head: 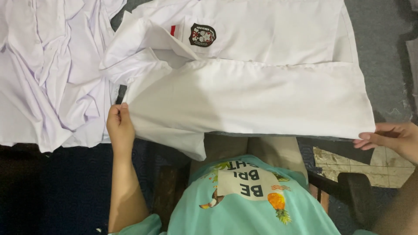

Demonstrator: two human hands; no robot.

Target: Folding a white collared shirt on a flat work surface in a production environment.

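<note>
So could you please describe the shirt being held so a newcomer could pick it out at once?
Start at the grey surface. The white shirt lies spread across it, with its near edge pinched by the left hand and the right hand. Unlike the crumpled white pile beside it, it has a dark round badge.

right hand [394, 140]: cut off by the right edge, wrist out of frame
badge [202, 35]: too small to read
pile of white clothes [48, 69]: runs off the left edge
</note>
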